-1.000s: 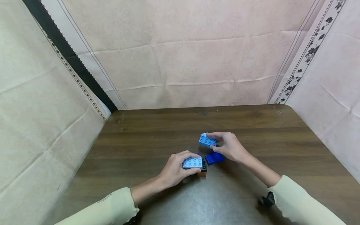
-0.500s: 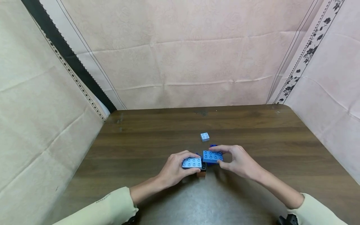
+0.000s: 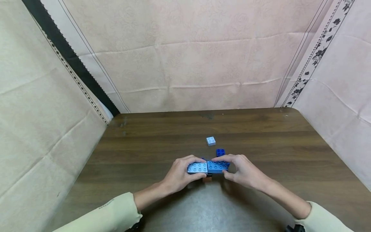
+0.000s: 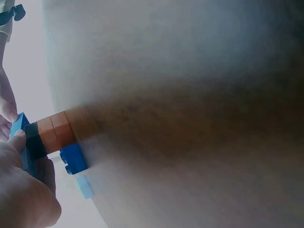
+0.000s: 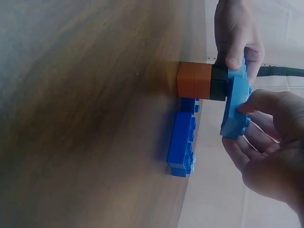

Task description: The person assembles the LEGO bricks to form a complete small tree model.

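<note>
My left hand (image 3: 179, 170) grips a light blue brick (image 3: 197, 168) between thumb and fingers. That brick sits on a black brick (image 5: 218, 82), which tops a stack of orange bricks (image 5: 194, 80) standing on the table. From the right, my right hand (image 3: 242, 169) pinches a medium blue brick (image 3: 218, 167) by its long sides. Its left end meets the light blue brick and lies over the black one, while its right part juts out past the stack. It looks slightly tilted in the right wrist view; whether it is seated on the studs I cannot tell.
Dark blue bricks (image 5: 180, 145) lie on the table just behind and under the jutting brick, one small one (image 3: 220, 152) showing past my right fingers. Farther back sits a small pale blue brick (image 3: 211, 140). Cloth walls (image 3: 185, 64) enclose the wooden table (image 3: 159, 135).
My right hand has carried the medium blue brick from the back toward me and left, down against the light blue brick. The small pale brick came into sight. My left hand has stayed put.
</note>
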A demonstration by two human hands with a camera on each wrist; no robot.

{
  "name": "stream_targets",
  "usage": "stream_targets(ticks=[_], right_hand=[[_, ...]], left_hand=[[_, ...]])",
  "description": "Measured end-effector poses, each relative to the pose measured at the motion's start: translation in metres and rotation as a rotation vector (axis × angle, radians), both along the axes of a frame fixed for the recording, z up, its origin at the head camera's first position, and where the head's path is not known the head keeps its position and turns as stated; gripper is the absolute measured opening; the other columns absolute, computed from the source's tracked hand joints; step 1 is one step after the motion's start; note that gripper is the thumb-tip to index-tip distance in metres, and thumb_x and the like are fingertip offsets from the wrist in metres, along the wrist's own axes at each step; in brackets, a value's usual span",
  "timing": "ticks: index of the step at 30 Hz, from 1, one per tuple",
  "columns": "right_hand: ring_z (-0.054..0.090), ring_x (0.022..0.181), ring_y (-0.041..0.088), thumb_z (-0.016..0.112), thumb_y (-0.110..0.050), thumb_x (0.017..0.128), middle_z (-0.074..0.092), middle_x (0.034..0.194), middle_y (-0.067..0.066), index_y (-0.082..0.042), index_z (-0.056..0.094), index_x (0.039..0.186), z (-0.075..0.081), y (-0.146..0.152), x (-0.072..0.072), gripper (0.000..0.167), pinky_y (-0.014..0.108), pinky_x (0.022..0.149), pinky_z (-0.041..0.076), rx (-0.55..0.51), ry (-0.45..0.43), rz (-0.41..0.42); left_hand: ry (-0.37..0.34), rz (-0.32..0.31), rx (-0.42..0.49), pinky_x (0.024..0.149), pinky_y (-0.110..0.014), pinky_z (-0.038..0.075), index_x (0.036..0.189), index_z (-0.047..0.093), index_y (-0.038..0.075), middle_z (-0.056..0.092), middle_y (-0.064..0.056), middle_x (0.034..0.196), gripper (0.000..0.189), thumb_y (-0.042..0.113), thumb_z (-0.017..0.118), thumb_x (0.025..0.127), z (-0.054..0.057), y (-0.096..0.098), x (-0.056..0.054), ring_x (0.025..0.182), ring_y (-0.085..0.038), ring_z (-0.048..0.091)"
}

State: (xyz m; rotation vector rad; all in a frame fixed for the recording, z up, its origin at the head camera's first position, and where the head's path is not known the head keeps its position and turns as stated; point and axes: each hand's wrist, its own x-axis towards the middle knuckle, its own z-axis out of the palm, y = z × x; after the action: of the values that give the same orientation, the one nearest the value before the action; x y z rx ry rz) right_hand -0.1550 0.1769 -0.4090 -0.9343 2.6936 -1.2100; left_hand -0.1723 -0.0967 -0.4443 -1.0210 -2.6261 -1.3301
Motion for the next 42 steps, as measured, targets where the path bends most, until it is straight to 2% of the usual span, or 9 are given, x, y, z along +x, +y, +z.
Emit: stream_targets(ticks=[7, 11, 15, 21, 26, 42], right_hand=[[0.043, 0.059, 0.006, 0.079, 0.006, 0.09, 0.076, 0.121, 0.009, -0.009, 0.073, 0.132, -0.006, -0.007, 0.003, 0.045, 0.02, 0.047, 0.038, -0.03, 0.04, -0.012], [0.055, 0.07, 0.007, 0.084, -0.008, 0.093, 0.077, 0.119, 0.006, -0.011, 0.076, 0.128, -0.009, -0.013, 0.002, 0.037, 0.021, 0.054, 0.044, -0.062, 0.054, -0.043], [0.06, 0.069, 0.005, 0.084, -0.018, 0.094, 0.078, 0.113, 0.004, -0.011, 0.078, 0.124, -0.013, -0.018, 0.001, 0.031, 0.021, 0.057, 0.049, -0.112, 0.037, -0.074], [0.063, 0.071, 0.007, 0.086, -0.016, 0.092, 0.079, 0.108, 0.004, -0.01, 0.08, 0.121, -0.017, -0.021, 0.0, 0.03, 0.022, 0.06, 0.054, -0.152, 0.029, -0.088], [0.065, 0.075, 0.008, 0.087, -0.014, 0.091, 0.079, 0.108, 0.004, -0.011, 0.079, 0.12, -0.019, -0.023, 0.002, 0.031, 0.024, 0.066, 0.058, -0.144, 0.03, -0.087], [0.063, 0.076, 0.008, 0.086, -0.014, 0.092, 0.079, 0.108, 0.003, -0.012, 0.079, 0.122, -0.015, -0.024, 0.001, 0.032, 0.024, 0.068, 0.057, -0.098, 0.049, -0.051]], left_hand=[[0.005, 0.002, 0.0, 0.078, -0.025, 0.055, 0.127, 0.076, 0.017, 0.074, 0.005, 0.117, 0.038, 0.029, 0.086, 0.093, 0.0, 0.0, 0.0, 0.091, -0.009, 0.064], [0.008, 0.003, -0.002, 0.08, -0.024, 0.055, 0.127, 0.076, 0.017, 0.074, 0.005, 0.119, 0.038, 0.029, 0.086, 0.093, 0.001, 0.0, 0.0, 0.094, -0.009, 0.065], [0.009, 0.001, 0.002, 0.079, -0.024, 0.056, 0.127, 0.076, 0.016, 0.074, 0.005, 0.119, 0.038, 0.028, 0.086, 0.093, 0.0, 0.0, 0.0, 0.094, -0.008, 0.066], [0.008, 0.0, 0.009, 0.08, -0.024, 0.056, 0.127, 0.075, 0.016, 0.074, 0.004, 0.119, 0.038, 0.029, 0.086, 0.093, 0.0, 0.001, 0.0, 0.095, -0.008, 0.067], [-0.008, 0.006, 0.01, 0.083, -0.025, 0.056, 0.126, 0.076, 0.017, 0.074, 0.005, 0.119, 0.036, 0.029, 0.086, 0.093, 0.0, 0.0, 0.002, 0.097, -0.008, 0.066], [-0.015, 0.022, 0.026, 0.087, -0.027, 0.057, 0.127, 0.074, 0.017, 0.072, 0.005, 0.121, 0.037, 0.029, 0.085, 0.094, -0.003, 0.001, 0.003, 0.098, -0.01, 0.067]])
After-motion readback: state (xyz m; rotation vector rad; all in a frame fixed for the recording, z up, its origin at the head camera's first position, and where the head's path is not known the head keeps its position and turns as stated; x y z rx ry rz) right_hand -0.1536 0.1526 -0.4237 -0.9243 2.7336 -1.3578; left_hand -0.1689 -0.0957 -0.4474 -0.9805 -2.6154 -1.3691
